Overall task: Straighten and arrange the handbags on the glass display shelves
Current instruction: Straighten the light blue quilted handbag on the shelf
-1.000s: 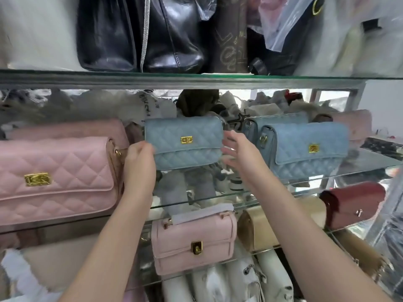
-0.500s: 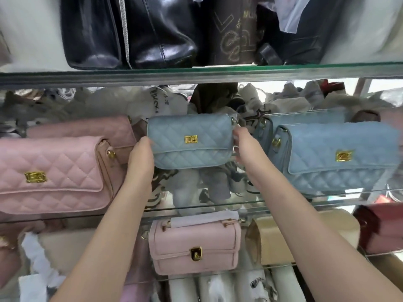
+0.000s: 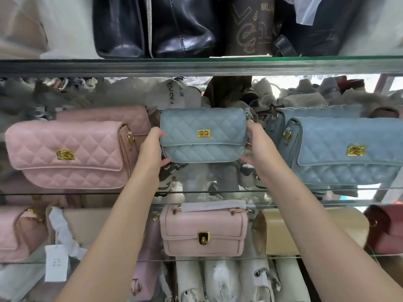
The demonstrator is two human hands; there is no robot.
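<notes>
Two-handed, grips blue bag (image 3: 204, 136) by its short ends, fingers of left hand (image 3: 151, 149) and right hand (image 3: 258, 147) curled round them, long axis level along shelf (image 3: 218, 196).

The person's body shows only as two arms. The left forearm (image 3: 122, 214) and right forearm (image 3: 305, 214) are slim, smooth and bare from the lower frame edge to the wrist. The left grip (image 3: 152, 147) and right grip (image 3: 256, 142) are bare hands too. The few nails that show look short; finer detail is too soft to tell.
</notes>
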